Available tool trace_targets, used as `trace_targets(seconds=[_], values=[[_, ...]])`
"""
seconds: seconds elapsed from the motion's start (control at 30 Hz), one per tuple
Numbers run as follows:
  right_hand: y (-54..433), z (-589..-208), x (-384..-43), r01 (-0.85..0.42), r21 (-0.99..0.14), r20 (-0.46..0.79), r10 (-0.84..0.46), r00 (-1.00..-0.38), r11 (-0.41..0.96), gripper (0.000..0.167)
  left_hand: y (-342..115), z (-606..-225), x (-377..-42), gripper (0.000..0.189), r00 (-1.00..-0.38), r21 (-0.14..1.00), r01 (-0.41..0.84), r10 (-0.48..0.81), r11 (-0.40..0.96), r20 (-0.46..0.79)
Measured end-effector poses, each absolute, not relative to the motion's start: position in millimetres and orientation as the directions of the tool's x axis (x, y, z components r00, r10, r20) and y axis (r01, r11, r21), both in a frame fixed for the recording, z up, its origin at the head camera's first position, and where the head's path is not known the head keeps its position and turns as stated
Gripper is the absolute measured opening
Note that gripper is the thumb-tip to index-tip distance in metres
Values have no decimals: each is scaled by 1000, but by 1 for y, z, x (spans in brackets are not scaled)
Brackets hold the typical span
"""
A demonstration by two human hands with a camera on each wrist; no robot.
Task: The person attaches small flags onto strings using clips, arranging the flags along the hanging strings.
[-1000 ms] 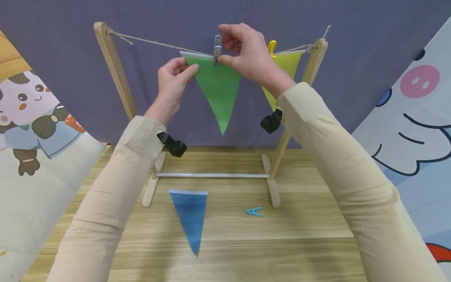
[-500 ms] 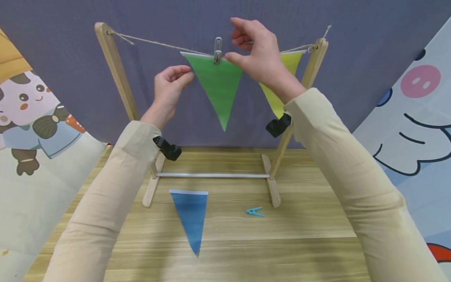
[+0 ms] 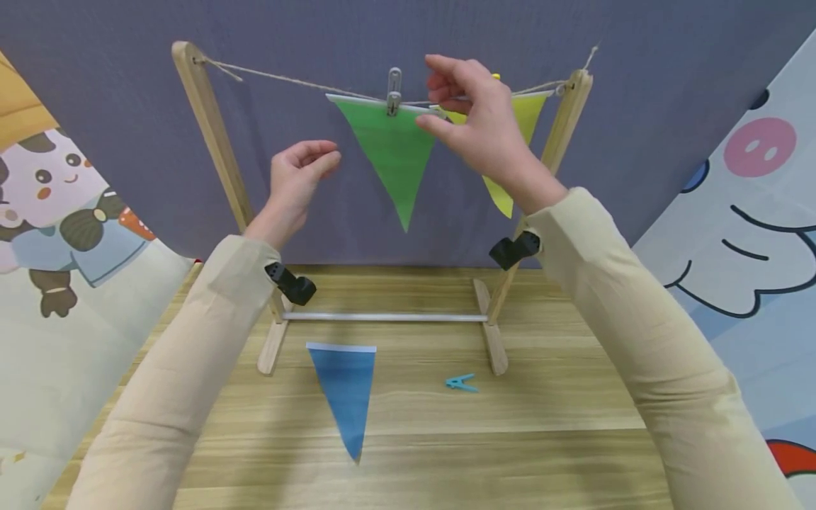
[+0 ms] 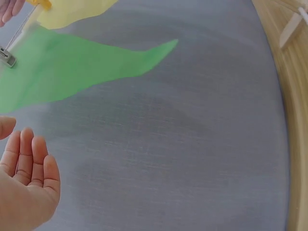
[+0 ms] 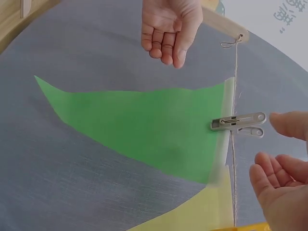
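Note:
A green pennant hangs from the string, held at its white top edge by a grey clothespin. To its left, my left hand is in the air, fingers loosely bent and holding nothing. My right hand is just right of the clothespin, thumb and fingers apart, touching neither pin nor pennant in the right wrist view. Partly behind that hand hangs a yellow pennant with a yellow clothespin. On the table lie a blue pennant and a light blue clothespin.
Two wooden posts carry the string, standing on feet joined by a white rod. Behind the frame rises a grey-blue cloth panel. Cartoon-printed panels flank the wooden table.
My left hand has let go of the green pennant and moved down and left. My right hand has left the grey clothespin and drawn right. The pennant stays hanging.

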State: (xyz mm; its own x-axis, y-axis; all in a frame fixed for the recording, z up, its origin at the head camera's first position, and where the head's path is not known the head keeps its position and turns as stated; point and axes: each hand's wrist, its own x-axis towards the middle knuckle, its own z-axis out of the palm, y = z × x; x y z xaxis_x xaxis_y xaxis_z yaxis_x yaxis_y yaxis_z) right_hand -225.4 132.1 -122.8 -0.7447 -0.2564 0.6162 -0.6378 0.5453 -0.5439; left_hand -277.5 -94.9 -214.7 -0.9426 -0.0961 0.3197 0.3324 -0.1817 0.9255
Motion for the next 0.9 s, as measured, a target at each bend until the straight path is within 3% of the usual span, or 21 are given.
trace_targets(seconds=[0.43, 0.9], values=[[142, -144, -211, -674, -587, 640, -253, -726, 448, 55, -113, -239, -260, 11, -965, 964, 262, -30, -52, 261], [158, -173, -205, -764, -531, 708, -302, -638, 368, 52, -125, -261, -245, 7, -966, 966, 256, 35, -13, 257]])
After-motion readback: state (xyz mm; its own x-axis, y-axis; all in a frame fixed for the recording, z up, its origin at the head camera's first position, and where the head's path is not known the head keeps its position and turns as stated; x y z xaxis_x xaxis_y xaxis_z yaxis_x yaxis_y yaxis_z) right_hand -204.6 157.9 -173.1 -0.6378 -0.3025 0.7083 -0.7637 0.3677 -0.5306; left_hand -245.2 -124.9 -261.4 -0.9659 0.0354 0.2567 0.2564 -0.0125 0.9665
